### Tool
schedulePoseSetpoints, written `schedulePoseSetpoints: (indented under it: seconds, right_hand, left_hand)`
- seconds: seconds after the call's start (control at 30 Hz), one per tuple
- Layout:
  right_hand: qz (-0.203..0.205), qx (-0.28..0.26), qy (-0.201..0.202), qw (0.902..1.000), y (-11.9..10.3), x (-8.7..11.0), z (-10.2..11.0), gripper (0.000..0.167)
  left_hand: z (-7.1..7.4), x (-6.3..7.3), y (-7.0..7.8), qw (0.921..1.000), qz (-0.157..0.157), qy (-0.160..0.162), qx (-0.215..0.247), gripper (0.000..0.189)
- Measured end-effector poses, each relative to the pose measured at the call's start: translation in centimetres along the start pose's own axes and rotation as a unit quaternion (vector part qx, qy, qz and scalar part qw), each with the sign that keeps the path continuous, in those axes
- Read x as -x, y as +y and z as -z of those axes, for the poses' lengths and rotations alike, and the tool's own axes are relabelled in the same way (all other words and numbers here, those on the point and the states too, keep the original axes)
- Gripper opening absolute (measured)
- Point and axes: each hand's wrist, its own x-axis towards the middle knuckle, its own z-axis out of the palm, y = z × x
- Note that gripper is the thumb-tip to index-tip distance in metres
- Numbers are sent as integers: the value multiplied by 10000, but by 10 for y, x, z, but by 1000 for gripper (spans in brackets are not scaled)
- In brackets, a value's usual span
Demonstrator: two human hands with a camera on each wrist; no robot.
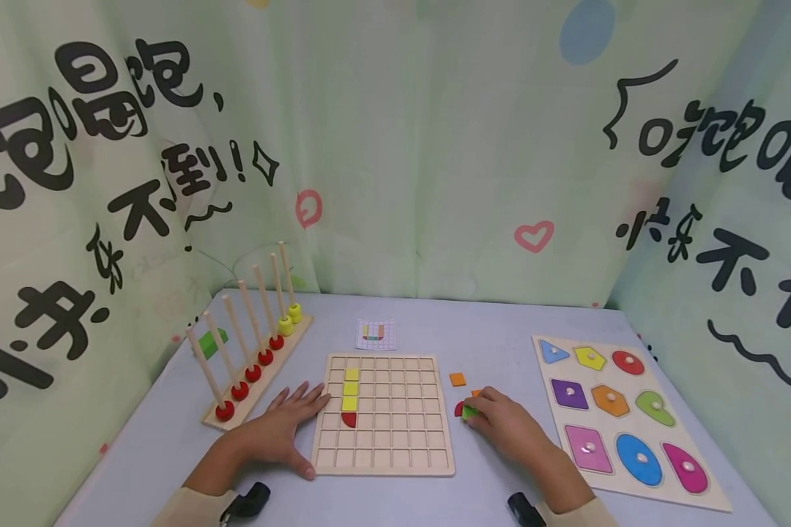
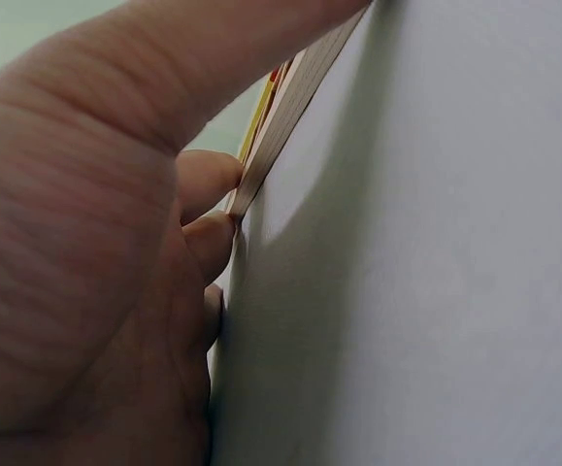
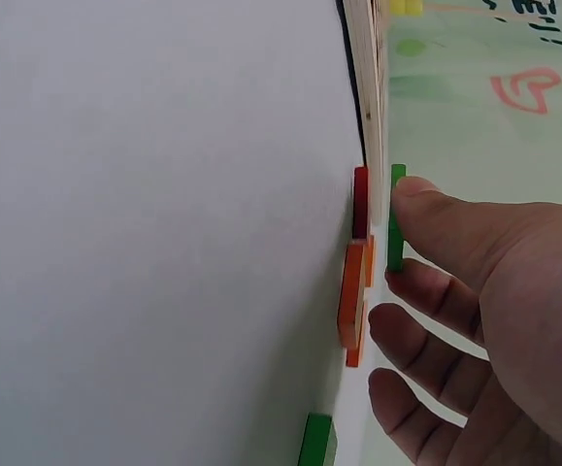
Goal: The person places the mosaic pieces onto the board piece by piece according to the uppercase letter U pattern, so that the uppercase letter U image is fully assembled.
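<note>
My right hand (image 1: 509,430) pinches a small green tile (image 3: 397,218) between thumb and forefinger, held just off the table right of the wooden grid board (image 1: 385,469). The fingers spread, my left hand (image 1: 273,432) steadies the board's left edge, fingertips at the side and thumb near the lower corner. A column of several yellow squares (image 1: 351,389) lies in the grid, with a red rounded piece (image 1: 348,419) right below it. By the right hand are a red piece (image 3: 360,202), orange tiles (image 3: 351,296) and another green piece (image 3: 316,443).
A rack of pegs (image 1: 253,402) with red and yellow beads stands at the left, a green block (image 1: 212,342) behind it. A pattern card (image 1: 376,335) lies beyond the grid. The shape puzzle board (image 1: 622,450) fills the right side, and one orange square (image 1: 458,379) lies nearer.
</note>
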Motion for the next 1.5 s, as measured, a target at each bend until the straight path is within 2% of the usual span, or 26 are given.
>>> schedulePoseSetpoints:
  seconds: [0.5, 0.8, 1.2, 1.5]
  right_hand:
    - [500, -9, -185, 9986, -29, -13, -9, 28]
    - [729, 104, -400, 9965, -42, -21, -12, 30]
    - [1321, -174, -346, 9905, -56, -30, -18, 25]
    - [1272, -171, -701, 9892, -72, -39, -22, 27]
  left_hand:
    - [3, 3, 5, 9999, -126, -13, 66, 121]
    - [3, 2, 5, 9999, -84, 5, 70, 121]
    - [4, 2, 4, 9999, -126, -22, 60, 120]
    - [5, 3, 5, 9999, -118, -39, 81, 121]
